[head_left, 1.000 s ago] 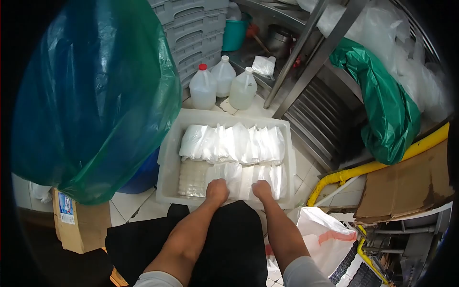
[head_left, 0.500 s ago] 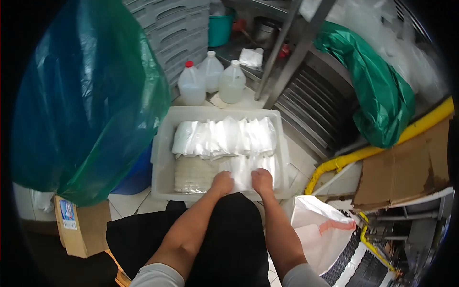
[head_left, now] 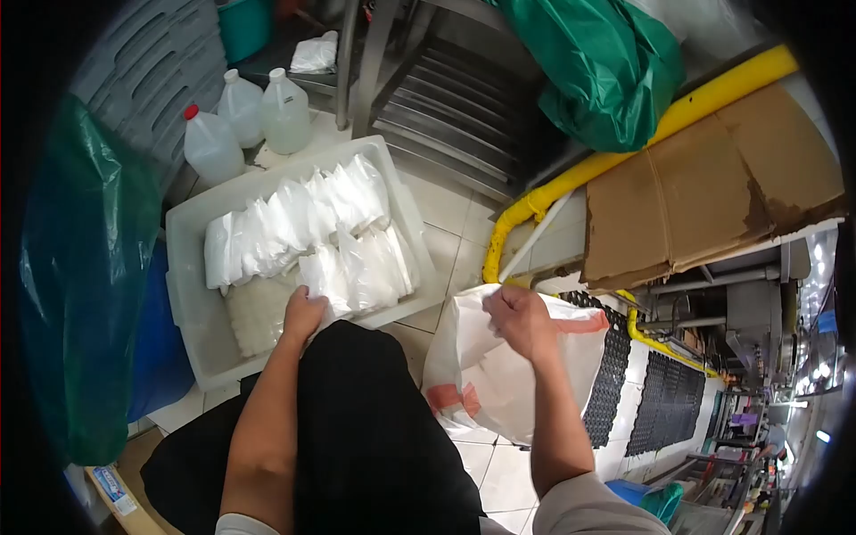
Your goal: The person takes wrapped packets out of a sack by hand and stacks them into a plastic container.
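Observation:
A pale plastic tub (head_left: 183,308) holds two rows of white plastic packets (head_left: 299,214). My left hand (head_left: 306,314) is closed at the near row, its fingers against the end of a white packet (head_left: 325,278). Flatter, duller packets (head_left: 254,316) lie left of that hand, lower in the tub. My right hand (head_left: 520,323) is at the mouth of a white woven sack (head_left: 499,392) with red markings, right of the tub. Its fingers are curled, and what they hold, if anything, is hidden.
Jugs (head_left: 287,111) of clear liquid stand behind the tub. A green-blue plastic bag (head_left: 89,294) and a blue container (head_left: 160,339) are at left. A yellow pipe (head_left: 624,160), flattened cardboard (head_left: 704,187) and a green bag (head_left: 606,71) lie right. Black mats (head_left: 664,401) cover floor tiles.
The view has turned to the right. My right hand has left the packets and moved over to the sack. My left hand stays at the near row, where more white packets now show.

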`<state>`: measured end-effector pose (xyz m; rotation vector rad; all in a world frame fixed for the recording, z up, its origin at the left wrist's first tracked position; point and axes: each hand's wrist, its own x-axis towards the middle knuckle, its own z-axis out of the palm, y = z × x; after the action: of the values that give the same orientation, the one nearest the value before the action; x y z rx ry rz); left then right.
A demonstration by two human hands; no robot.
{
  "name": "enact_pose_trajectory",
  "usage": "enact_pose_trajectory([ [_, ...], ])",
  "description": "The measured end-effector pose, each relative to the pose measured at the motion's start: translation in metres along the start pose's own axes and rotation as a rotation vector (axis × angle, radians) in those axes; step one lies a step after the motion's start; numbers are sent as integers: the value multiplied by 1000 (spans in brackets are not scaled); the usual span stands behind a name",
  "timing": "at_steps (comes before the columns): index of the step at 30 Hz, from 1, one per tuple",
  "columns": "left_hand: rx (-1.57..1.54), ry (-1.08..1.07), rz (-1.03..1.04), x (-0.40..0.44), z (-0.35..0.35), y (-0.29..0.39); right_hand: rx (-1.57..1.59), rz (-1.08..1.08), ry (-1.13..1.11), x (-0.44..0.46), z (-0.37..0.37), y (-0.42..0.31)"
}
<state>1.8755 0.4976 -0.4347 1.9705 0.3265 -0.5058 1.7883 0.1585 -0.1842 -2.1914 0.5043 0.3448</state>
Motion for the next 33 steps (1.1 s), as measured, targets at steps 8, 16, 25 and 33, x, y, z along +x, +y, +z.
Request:
enact_pose_trajectory([
  [8, 47, 75, 11, -18, -9, 31, -986, 332, -393, 3, 77, 264],
  [16, 894, -122, 331, -117, -74, 192, -1089, 561, -344, 1, 100, 287],
  [25, 591, -770, 426, -258, -126, 205, -950, -8, -105, 17, 67, 304],
  [33, 801, -553, 503, -254, -127, 224, -1069, -125, -147, 38, -3, 253],
])
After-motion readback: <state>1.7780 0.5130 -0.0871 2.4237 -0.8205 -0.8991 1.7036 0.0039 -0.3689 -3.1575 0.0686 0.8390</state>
